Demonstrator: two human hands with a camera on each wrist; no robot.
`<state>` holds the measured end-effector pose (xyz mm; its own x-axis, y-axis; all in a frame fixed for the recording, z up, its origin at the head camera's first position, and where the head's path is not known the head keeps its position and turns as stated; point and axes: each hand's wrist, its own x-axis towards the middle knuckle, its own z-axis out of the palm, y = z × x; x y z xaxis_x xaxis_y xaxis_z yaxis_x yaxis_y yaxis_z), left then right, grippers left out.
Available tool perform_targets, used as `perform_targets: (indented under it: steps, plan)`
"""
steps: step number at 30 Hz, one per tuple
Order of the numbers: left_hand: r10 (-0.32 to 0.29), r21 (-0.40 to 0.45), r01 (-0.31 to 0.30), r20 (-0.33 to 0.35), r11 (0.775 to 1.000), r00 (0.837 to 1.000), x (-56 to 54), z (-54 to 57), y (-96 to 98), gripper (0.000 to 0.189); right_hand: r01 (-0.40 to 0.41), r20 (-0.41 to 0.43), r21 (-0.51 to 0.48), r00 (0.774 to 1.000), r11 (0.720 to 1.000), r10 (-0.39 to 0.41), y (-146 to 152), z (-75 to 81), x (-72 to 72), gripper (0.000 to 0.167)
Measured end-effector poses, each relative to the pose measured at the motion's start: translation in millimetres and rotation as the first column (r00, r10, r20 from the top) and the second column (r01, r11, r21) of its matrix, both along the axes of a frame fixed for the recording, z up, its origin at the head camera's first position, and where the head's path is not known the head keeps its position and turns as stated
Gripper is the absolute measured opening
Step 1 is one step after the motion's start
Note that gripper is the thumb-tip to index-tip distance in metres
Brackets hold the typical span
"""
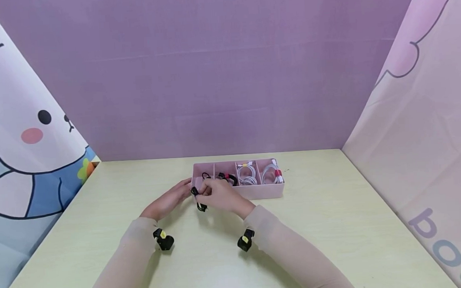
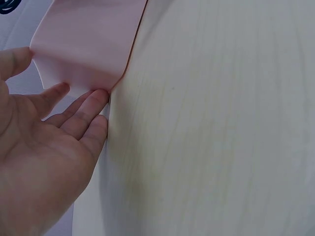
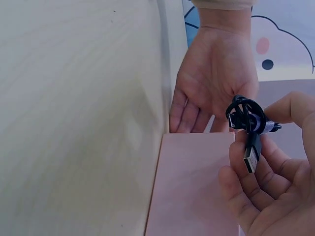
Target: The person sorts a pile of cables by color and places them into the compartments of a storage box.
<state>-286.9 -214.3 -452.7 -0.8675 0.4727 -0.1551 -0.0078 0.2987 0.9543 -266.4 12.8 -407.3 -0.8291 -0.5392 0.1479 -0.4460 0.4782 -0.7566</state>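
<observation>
My right hand (image 1: 219, 194) pinches a coiled black USB cable (image 3: 250, 123) between thumb and fingers. The bundle hangs over the front left corner of a pink divided box (image 1: 258, 192), its metal USB plug showing in the right wrist view. Straight fingers of my left hand (image 2: 54, 132) touch the left end of the box, with the thumb at its upper edge. Another bit of black cable (image 1: 205, 175) shows in the leftmost compartment, partly hidden by the right hand. In the compartment beside it lies a black cable (image 1: 232, 178) with a red tie.
The two right compartments hold coiled white cables, one white cable (image 1: 248, 175) with a yellow tie and another white cable (image 1: 270, 173) with a red tie. The box stands on a pale wooden table (image 1: 325, 226) near its back edge, before a purple wall (image 1: 227, 83).
</observation>
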Motion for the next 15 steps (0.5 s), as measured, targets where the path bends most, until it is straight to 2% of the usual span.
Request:
perform_targets:
  steps: [15]
  plan:
    - [0.005,-0.018,-0.005,0.001,1.000,1.000,-1.4,-1.1,0.2,0.067,0.039,0.021,-0.018,0.999,0.999,-0.038,4.3,9.4,-7.0,0.013]
